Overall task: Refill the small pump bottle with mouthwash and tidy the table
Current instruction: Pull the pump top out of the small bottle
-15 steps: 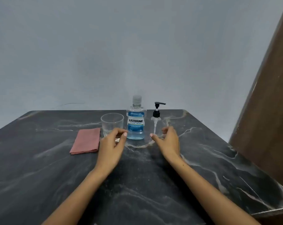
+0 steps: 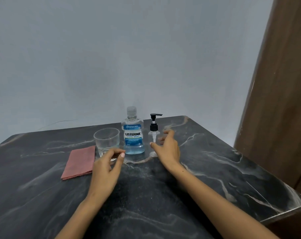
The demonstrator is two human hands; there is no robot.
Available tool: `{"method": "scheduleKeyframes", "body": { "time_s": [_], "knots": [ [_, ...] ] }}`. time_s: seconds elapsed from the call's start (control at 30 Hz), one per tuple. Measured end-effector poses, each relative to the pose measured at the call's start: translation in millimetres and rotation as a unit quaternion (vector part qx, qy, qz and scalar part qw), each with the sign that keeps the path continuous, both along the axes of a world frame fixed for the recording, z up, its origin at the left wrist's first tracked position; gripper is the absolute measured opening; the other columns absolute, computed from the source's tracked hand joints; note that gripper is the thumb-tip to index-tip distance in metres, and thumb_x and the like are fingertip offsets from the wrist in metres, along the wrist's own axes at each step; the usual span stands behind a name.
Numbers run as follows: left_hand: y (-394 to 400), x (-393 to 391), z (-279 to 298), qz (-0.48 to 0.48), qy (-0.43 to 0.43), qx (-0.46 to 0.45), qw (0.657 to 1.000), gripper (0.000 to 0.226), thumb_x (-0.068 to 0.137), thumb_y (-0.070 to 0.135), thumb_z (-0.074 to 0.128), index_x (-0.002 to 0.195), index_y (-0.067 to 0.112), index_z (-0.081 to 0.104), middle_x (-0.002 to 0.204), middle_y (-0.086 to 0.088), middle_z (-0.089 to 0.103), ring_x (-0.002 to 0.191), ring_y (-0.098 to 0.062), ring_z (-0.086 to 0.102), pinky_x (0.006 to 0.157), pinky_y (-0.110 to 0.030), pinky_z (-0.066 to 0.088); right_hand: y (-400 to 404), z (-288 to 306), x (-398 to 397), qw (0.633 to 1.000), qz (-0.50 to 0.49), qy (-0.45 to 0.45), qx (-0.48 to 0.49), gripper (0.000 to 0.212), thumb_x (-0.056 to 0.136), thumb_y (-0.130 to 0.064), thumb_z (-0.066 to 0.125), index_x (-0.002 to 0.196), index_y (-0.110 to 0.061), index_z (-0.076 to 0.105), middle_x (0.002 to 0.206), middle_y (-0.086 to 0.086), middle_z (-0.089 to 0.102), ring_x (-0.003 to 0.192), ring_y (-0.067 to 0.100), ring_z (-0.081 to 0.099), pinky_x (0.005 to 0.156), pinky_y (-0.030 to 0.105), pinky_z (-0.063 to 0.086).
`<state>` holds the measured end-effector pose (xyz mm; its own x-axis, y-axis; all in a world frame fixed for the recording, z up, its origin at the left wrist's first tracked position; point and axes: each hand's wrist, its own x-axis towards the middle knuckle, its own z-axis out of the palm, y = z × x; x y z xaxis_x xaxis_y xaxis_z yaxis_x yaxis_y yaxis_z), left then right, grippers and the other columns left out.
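**Both hands reaching in, nothing held yet**

Far left of the left hand's grip, a folded pink cloth (image 2: 79, 163) lay flat on the dark marbled surface (image 2: 215, 169). Soft and limp, it could be picked up anywhere.

Just beyond the left hand (image 2: 105, 171) stood an empty clear glass (image 2: 107, 141), upright. Probably rigid, breakable and slick; best taken around the wall.

The left hand hovered low, palm turned inward, forearm running in from the near edge. Its grip was released: fingers loosely curled, thumb and forefinger apart, nothing between them. Whether the fingertips touched the glass base was hard to tell.

Between the two hands, slightly beyond both, stood the mouthwash bottle (image 2: 132, 133), cap on, blue liquid well up the body. Likely fairly heavy, smooth plastic with some give; hold the waisted middle and twist the ribbed cap to open.

Just left of the right hand's grip stood the small pump bottle (image 2: 154, 135), upright, black pump head on. It looked empty, so probably light and easy to tip. Steady the clear body, unscrew at the black collar.

The right hand (image 2: 168, 149) sat beside the pump bottle, fingers spread and relaxed, thumb pointing toward it. Grip released, not yet around it.
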<state>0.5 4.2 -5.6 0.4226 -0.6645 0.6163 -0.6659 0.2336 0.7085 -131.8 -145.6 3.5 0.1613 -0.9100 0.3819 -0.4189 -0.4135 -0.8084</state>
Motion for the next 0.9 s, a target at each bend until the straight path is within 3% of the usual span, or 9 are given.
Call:
{"method": "scheduleKeyframes", "body": {
  "time_s": [0.1,0.17,0.23,0.3,0.37,0.5,0.6,0.7,0.9],
  "knots": [
    [1.5,-0.7,0.6,-0.005,0.010,0.005,1.000,0.013,0.091,0.020,0.056,0.098,0.024,0.066,0.094,0.018,0.066,0.091,0.013,0.058,0.072,0.002,0.040,10.3,3.7,-3.3,0.997,0.027,-0.051,0.045,0.058,0.079,-0.028,0.069,0.128,-0.015,0.040,0.107,0.003,0.058,0.096,0.018,0.059,0.085,0.037,0.052],
    [2.9,0.8,2.5,-0.002,0.029,0.004,1.000,0.013,0.090,0.025,0.056,0.098,0.024,0.067,0.095,0.016,0.068,0.092,0.011,0.059,0.072,-0.001,0.042,19.2,9.3,-4.1,0.990,0.060,-0.095,0.080,0.045,0.082,-0.028,0.066,0.121,-0.013,0.050,0.108,0.004,0.059,0.099,0.021,0.060,0.087,0.040,0.054],
    [5.1,3.9,7.4,-0.009,0.079,-0.005,0.997,0.018,0.088,0.034,0.054,0.097,0.025,0.067,0.094,0.011,0.070,0.091,0.004,0.062,0.076,-0.010,0.046,30.3,18.2,-5.0,0.970,0.124,-0.169,0.125,0.026,0.083,-0.024,0.063,0.106,-0.013,0.059,0.105,0.006,0.062,0.095,0.023,0.064,0.076,0.039,0.059],
    [8.4,7.0,13.9,-0.034,0.152,-0.016,0.988,0.029,0.084,0.042,0.051,0.099,0.024,0.068,0.095,0.007,0.072,0.092,-0.003,0.065,0.082,-0.023,0.051,39.7,27.5,-7.0,0.944,0.203,-0.213,0.148,0.017,0.083,-0.018,0.062,0.100,-0.013,0.062,0.106,0.010,0.064,0.087,0.015,0.067,0.064,0.028,0.058],
    [10.4,10.4,19.7,-0.072,0.217,-0.013,0.974,0.039,0.082,0.045,0.050,0.108,0.021,0.067,0.101,0.004,0.073,0.098,-0.009,0.066,0.085,-0.030,0.052,46.6,35.4,-9.5,0.922,0.297,-0.203,0.142,0.021,0.086,-0.016,0.061,0.106,-0.011,0.062,0.108,0.014,0.065,0.085,0.011,0.068,0.067,0.028,0.058],
    [13.2,10.4,27.6,-0.185,0.284,-0.008,0.941,0.050,0.081,0.052,0.051,0.121,0.023,0.062,0.115,0.001,0.070,0.109,-0.016,0.064,0.088,-0.034,0.053,58.1,40.2,-10.3,0.868,0.457,-0.097,0.170,0.038,0.079,-0.016,0.057,0.117,-0.012,0.062,0.113,0.012,0.068,0.100,0.023,0.066,0.074,0.030,0.057],
    [14.4,5.8,30.4,-0.246,0.304,0.008,0.920,0.039,0.084,0.045,0.053,0.114,0.025,0.068,0.116,-0.005,0.069,0.110,-0.022,0.064,0.089,-0.034,0.054,65.1,33.3,-4.9,0.848,0.493,-0.031,0.190,0.039,0.080,-0.015,0.055,0.118,-0.009,0.061,0.112,0.014,0.069,0.108,0.028,0.064,0.089,0.041,0.052],
    [15.0,3.7,30.0,-0.255,0.325,0.013,0.911,0.034,0.086,0.038,0.055,0.110,0.020,0.069,0.112,-0.009,0.070,0.107,-0.024,0.065,0.087,-0.034,0.055,66.9,27.4,-1.0,0.822,0.516,-0.032,0.238,0.032,0.090,-0.010,0.052,0.122,-0.003,0.057,0.114,0.018,0.068,0.110,0.029,0.064,0.099,0.050,0.048],
    [15.5,4.8,29.9,-0.198,0.354,-0.018,0.914,0.027,0.080,0.031,0.063,0.099,0.015,0.071,0.093,-0.007,0.075,0.088,-0.016,0.071,0.070,-0.020,0.054,68.7,25.9,2.5,0.798,0.548,-0.045,0.248,0.038,0.086,-0.016,0.062,0.123,-0.007,0.056,0.111,0.011,0.070,0.107,0.027,0.066,0.092,0.039,0.054]
  ]
}}
